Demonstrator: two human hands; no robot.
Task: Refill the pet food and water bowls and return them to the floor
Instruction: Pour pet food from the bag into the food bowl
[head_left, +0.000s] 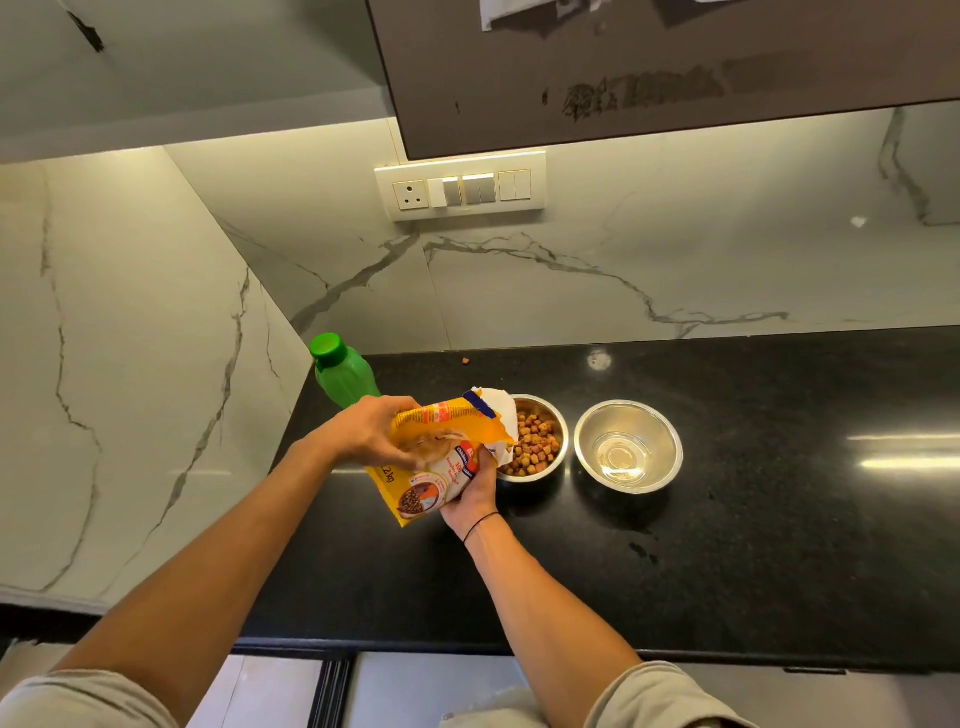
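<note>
Pet food bowl (540, 441) of shiny steel, on the black stone counter (727, 545), holding a heap of brown and reddish kibble. Just beside it on the right, not quite touching, the water bowl (628, 446), also steel, with a shallow pool of clear liquid at the bottom.

By size, from the biggest down:

Counter: dark, speckled, glossy, running from the left corner to the right edge, streaked with light reflections.

Marble-look wall panels (623, 270) behind and to the left, veined grey.

Dark overhead cabinet (649, 78) above, with a switch plate (460, 187) just below its edge.

Yellow pet food bag (441, 457), tilted, open white-lined mouth over the left rim of the food bowl, hiding part of that rim.

Left hand (369, 431) curled over the upper part of the bag, fingers wrapped down round its near face, gripping it.

Right hand (475, 493) under the bag's lower right side, palm up, fingers curled round the packet, holding it; thin black band on the wrist.

Green plastic bottle (345, 376) with a green cap, upright at the back left corner of the counter, behind the left hand.

One stray kibble piece (465, 360) on the counter near the back wall, well apart from the bowls.
</note>
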